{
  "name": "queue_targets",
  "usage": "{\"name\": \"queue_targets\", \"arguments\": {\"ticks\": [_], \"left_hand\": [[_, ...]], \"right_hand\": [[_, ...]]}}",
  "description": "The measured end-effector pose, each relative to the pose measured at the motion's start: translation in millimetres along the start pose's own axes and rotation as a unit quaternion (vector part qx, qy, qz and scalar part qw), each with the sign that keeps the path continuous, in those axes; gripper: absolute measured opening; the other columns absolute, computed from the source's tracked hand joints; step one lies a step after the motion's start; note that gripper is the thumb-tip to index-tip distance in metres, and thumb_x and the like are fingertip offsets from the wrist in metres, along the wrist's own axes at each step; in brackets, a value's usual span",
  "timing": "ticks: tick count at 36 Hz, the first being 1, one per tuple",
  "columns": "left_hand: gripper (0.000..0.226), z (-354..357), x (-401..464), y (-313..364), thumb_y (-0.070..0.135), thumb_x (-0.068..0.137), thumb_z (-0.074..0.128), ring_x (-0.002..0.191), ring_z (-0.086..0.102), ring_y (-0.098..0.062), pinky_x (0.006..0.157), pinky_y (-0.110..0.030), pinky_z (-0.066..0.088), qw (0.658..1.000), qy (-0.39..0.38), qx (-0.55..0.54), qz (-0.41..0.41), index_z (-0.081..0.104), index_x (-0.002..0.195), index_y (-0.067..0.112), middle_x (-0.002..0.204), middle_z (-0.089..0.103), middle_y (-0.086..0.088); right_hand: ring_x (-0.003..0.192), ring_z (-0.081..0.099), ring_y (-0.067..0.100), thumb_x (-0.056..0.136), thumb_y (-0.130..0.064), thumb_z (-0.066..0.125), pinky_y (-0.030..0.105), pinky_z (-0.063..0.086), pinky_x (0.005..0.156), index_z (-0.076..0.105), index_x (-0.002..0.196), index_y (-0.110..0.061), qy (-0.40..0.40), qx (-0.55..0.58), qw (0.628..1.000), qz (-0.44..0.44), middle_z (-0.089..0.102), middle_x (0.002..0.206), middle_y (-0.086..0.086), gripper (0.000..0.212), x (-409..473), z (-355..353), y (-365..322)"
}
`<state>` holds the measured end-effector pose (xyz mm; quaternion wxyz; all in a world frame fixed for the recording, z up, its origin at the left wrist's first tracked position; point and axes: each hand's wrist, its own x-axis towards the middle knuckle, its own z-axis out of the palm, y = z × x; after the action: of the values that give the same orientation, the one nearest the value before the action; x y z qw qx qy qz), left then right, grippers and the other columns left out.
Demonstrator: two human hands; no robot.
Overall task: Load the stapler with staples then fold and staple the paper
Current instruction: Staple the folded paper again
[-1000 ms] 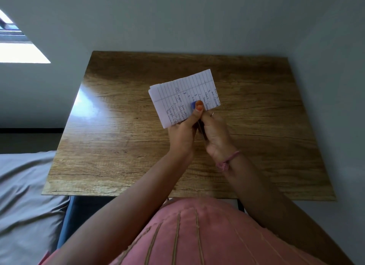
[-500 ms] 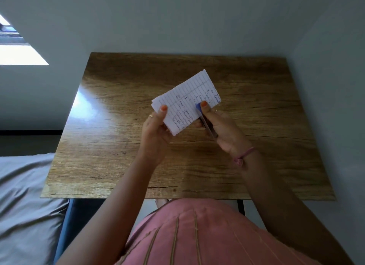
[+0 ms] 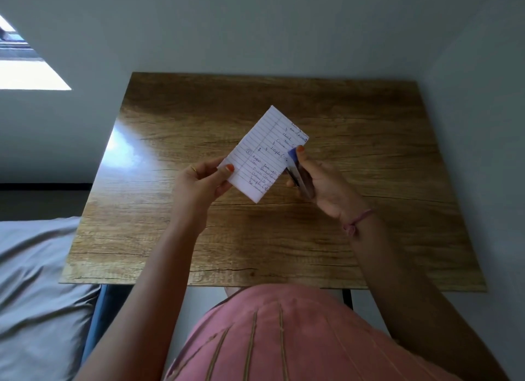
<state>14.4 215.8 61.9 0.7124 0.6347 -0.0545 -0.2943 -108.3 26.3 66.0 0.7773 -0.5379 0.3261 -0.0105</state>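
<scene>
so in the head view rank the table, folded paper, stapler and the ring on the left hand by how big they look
1. table
2. folded paper
3. stapler, partly hidden in the right hand, so its full size is unsure
4. ring on the left hand

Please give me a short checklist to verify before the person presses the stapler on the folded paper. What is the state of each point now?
1. Folded paper is held up: ok, left hand pinches its lower left corner.
2. Stapler is gripped: ok, in right hand.
3. Stapler reaches the paper's right edge: ok, its blue tip overlaps it.
4. Paper sits between the stapler's parts: cannot tell.
5. Staples are loaded: cannot tell.
6. Fingers away from the stapling spot: not ok, the right thumb lies beside the tip.
</scene>
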Motion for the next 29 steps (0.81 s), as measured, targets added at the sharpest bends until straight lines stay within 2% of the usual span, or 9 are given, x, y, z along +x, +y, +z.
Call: {"name": "queue_targets", "arguments": {"ticks": [6, 10, 13, 15, 18, 21, 24, 29], "left_hand": [[0.011, -1.1, 1.6, -4.5, 0.005, 0.085, 0.07, 0.095, 0.072, -0.021, 0.07, -0.02, 0.057, 0.997, 0.046, -0.056, -0.016, 0.073, 0.094, 0.012, 0.096, 0.076, -0.006], [0.012, -3.9, 4.1, -9.5, 0.004, 0.086, 0.07, 0.095, 0.072, -0.019, 0.072, -0.022, 0.057, 0.992, 0.085, -0.085, -0.023, 0.069, 0.097, 0.009, 0.097, 0.075, -0.006], [0.011, -7.3, 7.1, -13.2, 0.004, 0.087, 0.068, 0.094, 0.072, -0.016, 0.073, -0.022, 0.056, 0.988, 0.112, -0.106, -0.021, 0.067, 0.097, 0.009, 0.096, 0.073, -0.004], [0.011, -10.3, 9.6, -15.9, 0.005, 0.088, 0.067, 0.093, 0.072, -0.015, 0.073, -0.022, 0.056, 0.986, 0.13, -0.107, -0.018, 0.065, 0.098, 0.009, 0.098, 0.072, -0.004], [0.013, -16.1, 14.5, -20.7, 0.005, 0.089, 0.066, 0.093, 0.072, -0.014, 0.073, -0.022, 0.056, 0.983, 0.15, -0.105, -0.02, 0.062, 0.101, 0.007, 0.1, 0.07, -0.005], [0.018, -20.4, 20.1, -25.3, 0.006, 0.089, 0.067, 0.09, 0.072, -0.012, 0.072, -0.02, 0.056, 0.982, 0.166, -0.085, -0.022, 0.061, 0.105, 0.004, 0.098, 0.07, -0.004], [0.01, -21.7, 25.4, -31.5, 0.006, 0.089, 0.066, 0.09, 0.071, -0.012, 0.069, -0.02, 0.057, 0.981, 0.176, -0.074, -0.032, 0.061, 0.098, 0.009, 0.097, 0.069, -0.003], [0.011, -23.2, 30.4, -47.6, 0.011, 0.089, 0.069, 0.095, 0.069, -0.016, 0.074, -0.024, 0.058, 0.982, 0.189, -0.006, -0.016, 0.061, 0.095, 0.014, 0.098, 0.068, -0.004]], "right_hand": [[0.072, 0.06, 0.006, 0.099, -0.031, 0.042, 0.023, 0.043, 0.063, 0.061, 0.116, -0.014, -0.007, 0.045, 0.999, -0.005, 0.069, 0.095, -0.002, 0.031, 3.7, -10.0, 9.7], [0.076, 0.061, 0.006, 0.099, -0.018, 0.046, 0.021, 0.046, 0.065, 0.06, 0.116, -0.011, 0.026, 0.072, 0.997, -0.026, 0.068, 0.094, -0.001, 0.024, 6.9, -16.3, 17.1], [0.088, 0.06, 0.006, 0.097, -0.022, 0.052, 0.023, 0.046, 0.075, 0.059, 0.116, -0.018, 0.082, -0.033, 0.995, -0.046, 0.066, 0.094, -0.004, 0.021, 12.4, -19.6, 22.4], [0.093, 0.058, 0.002, 0.095, -0.029, 0.056, 0.018, 0.045, 0.072, 0.055, 0.125, -0.023, 0.137, -0.124, 0.981, -0.062, 0.063, 0.1, -0.011, 0.031, 16.6, -19.5, 25.4], [0.085, 0.057, -0.004, 0.091, -0.03, 0.061, 0.01, 0.044, 0.061, 0.053, 0.13, -0.025, 0.227, -0.175, 0.951, -0.118, 0.059, 0.099, -0.018, 0.039, 24.5, -18.6, 30.1], [0.093, 0.058, 0.008, 0.09, -0.03, 0.063, 0.02, 0.048, 0.074, 0.057, 0.124, -0.019, 0.298, -0.253, 0.908, -0.152, 0.059, 0.111, -0.001, 0.036, 36.0, -20.3, 32.9], [0.097, 0.06, 0.018, 0.09, -0.028, 0.063, 0.028, 0.053, 0.079, 0.061, 0.115, -0.014, 0.335, -0.291, 0.882, -0.161, 0.06, 0.111, 0.006, 0.03, 49.4, -21.6, 32.9], [0.103, 0.057, 0.016, 0.089, -0.026, 0.065, 0.028, 0.052, 0.086, 0.054, 0.131, -0.009, 0.384, -0.312, 0.853, -0.167, 0.057, 0.12, 0.009, 0.047, 69.8, -20.4, 32.3]]}}
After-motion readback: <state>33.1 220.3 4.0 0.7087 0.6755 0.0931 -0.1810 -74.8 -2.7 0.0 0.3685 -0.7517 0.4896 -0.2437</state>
